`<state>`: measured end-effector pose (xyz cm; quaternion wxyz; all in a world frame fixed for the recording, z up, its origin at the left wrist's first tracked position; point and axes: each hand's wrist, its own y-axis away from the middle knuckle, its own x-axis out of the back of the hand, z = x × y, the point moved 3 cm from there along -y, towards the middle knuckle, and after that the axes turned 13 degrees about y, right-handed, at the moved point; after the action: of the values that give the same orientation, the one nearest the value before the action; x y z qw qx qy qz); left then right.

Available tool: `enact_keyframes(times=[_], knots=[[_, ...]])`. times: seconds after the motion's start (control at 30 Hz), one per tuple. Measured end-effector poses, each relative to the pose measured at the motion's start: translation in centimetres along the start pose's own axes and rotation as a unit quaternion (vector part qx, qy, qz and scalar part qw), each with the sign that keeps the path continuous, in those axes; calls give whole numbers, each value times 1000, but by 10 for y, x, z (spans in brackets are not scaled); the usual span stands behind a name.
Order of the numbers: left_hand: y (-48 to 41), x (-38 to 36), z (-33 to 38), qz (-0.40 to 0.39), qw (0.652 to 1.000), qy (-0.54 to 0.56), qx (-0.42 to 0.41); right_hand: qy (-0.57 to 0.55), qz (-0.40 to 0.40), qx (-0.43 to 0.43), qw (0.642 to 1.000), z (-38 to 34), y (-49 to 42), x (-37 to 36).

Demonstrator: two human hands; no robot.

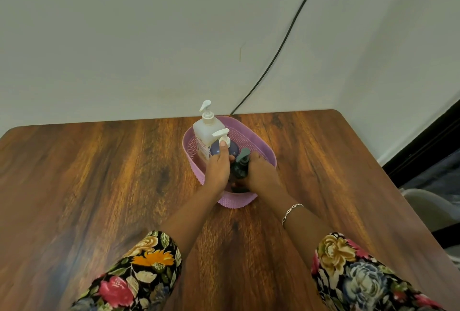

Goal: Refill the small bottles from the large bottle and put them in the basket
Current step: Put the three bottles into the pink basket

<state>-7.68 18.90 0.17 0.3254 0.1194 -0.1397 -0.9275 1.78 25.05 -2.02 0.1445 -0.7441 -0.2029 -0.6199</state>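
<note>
Right, nearest first: floral sleeves at the bottom edge, both forearms reaching forward over the table, thin bracelet on the right wrist. Left hand wraps the purple bottle, thumb up at the neck just under its white pump. Right hand grips the dark bottle from its right side; its fingertips are hidden. Both small bottles are upright inside the lilac basket, side by side; can't tell if they touch. Large bottle stands at the basket's far-left end, apparently inside the rim, just behind the purple one.

Judgement: the step is either lifting the small ones out or seating them in. Fill level is unreadable, so I can't tell which. Either way, keep them vertical, travel straight up or down, and watch the pump heads. The purple bottle's spout sits close to the large bottle and could knock it.

The basket is crowded on its left, with room inside at the far right. Wood surface runs wide to both sides. The table's far edge meets the wall just behind the basket, where a cable drops.
</note>
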Motion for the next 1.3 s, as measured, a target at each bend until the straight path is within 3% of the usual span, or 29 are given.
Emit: enact_keyframes(times=[0.13,0.27,0.37,0.47,0.77,0.97,1.17,1.3], knots=[[2,4,-1,-17,1000,4,-22,4,-42,0,999,0,-3,0],[15,16,3,-43,987,-62,-145,21,-45,1,999,0,2,6],[28,33,9,-27,954,-129,-271,28,3,9,1000,0,21,18],[36,57,3,-14,929,-163,-332,-17,68,20,997,2,48,23],[65,129,-45,11,937,-211,-278,-93,200,-19,975,6,134,9],[61,162,-67,21,936,-264,-231,-118,169,-34,978,-10,159,-22],[20,171,-40,57,922,-318,-214,-122,132,-27,983,-15,169,-30],[-7,161,-10,40,924,-332,-187,-131,138,-74,979,1,162,-25]])
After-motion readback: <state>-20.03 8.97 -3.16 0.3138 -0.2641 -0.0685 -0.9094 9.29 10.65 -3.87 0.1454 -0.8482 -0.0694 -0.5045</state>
